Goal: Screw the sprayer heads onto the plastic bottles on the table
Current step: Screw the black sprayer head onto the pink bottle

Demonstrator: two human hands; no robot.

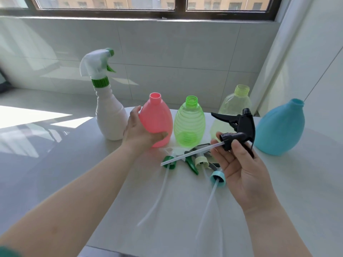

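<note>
My left hand (pixel 138 133) grips the lower side of the open pink bottle (pixel 155 117), which stands on the table. My right hand (pixel 239 164) holds a black sprayer head (pixel 239 127) by its screw collar, with its white dip tube (pixel 187 154) pointing left toward the pink bottle's base. An open green ribbed bottle (pixel 189 123), a pale yellow bottle (pixel 234 104) and a blue bottle (pixel 282 127) stand uncapped to the right. At the far left a white bottle (pixel 109 115) carries a white and green sprayer head (pixel 96 65).
Several loose sprayer heads lie in a heap (pixel 196 160) in front of the bottles, their clear tubes (pixel 207 204) trailing toward me. The white table (pixel 167 210) ends in a rounded edge on the left. A tiled wall and a window stand behind.
</note>
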